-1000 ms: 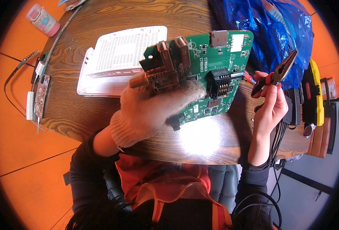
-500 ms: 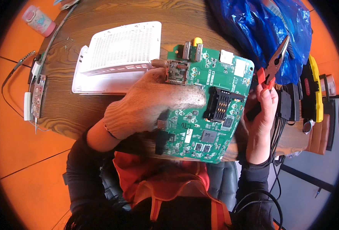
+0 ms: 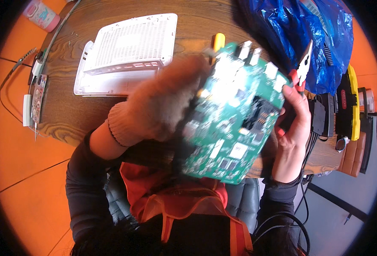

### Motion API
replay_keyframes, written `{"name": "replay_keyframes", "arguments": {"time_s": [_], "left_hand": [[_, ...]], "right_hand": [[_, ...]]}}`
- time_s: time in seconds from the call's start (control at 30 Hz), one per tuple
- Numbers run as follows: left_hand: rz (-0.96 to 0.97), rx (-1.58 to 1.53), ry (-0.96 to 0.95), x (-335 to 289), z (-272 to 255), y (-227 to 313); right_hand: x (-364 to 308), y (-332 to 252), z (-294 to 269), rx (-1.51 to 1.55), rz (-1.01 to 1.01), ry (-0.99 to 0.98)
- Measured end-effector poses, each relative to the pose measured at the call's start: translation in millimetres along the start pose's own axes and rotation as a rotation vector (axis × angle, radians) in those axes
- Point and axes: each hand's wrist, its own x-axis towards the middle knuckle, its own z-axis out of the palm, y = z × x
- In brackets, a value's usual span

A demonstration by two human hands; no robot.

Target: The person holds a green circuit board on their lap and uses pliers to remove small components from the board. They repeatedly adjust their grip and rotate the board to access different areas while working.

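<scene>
A green circuit board (image 3: 222, 141) is held tilted above the near table edge, with bright glare on its upper left. Its far edge carries metal connectors, and a black card slot (image 3: 261, 114) sits toward its right side. My right hand (image 3: 297, 113), bare, grips the board's right edge with the thumb on top. That same hand also holds long-nose pliers (image 3: 304, 68) with red handles, jaws pointing away from me. My left hand (image 3: 163, 100), in a pale knitted glove, is against or just beside the board's left edge. Motion blur smears its fingers.
A white vented plastic casing (image 3: 131, 47) lies on the wooden table (image 3: 197, 21) at left, on another white shell. Beyond the board is a yellow handle (image 3: 219, 41). Blue plastic bag (image 3: 273, 30), black adapters with cables (image 3: 322, 113) and a yellow-black case (image 3: 352, 102) stand right.
The board has tilted and turned clockwise, catching glare. My left thumb has come off its face, and that hand has drawn toward the left edge. My right thumb now presses the board's edge.
</scene>
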Motion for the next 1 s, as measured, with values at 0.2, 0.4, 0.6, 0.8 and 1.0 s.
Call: {"name": "replay_keyframes", "arguments": {"time_s": [0.2,0.4,0.6,0.8,1.0], "left_hand": [[-0.456,-1.271,0.350,19.0,13.4,10.6],[-0.348,-1.472,0.334,22.7,30.4,7.9],[-0.445,-0.987,0.401,18.4,26.0,2.8],[-0.702,-0.884,0.597,20.3,21.5,3.3],[-0.099,-0.613,0.751,6.7,-32.6,13.0]], "right_hand": [[8.9,-4.7,-12.8,0.397,-0.066,0.119],[12.6,8.8,-18.5,0.499,-0.160,0.089],[7.7,14.0,-8.5,0.453,-0.143,0.179],[-0.6,10.2,0.0,0.246,-0.123,0.099],[-1.2,5.7,0.4,-0.115,-0.163,-0.198]]}}
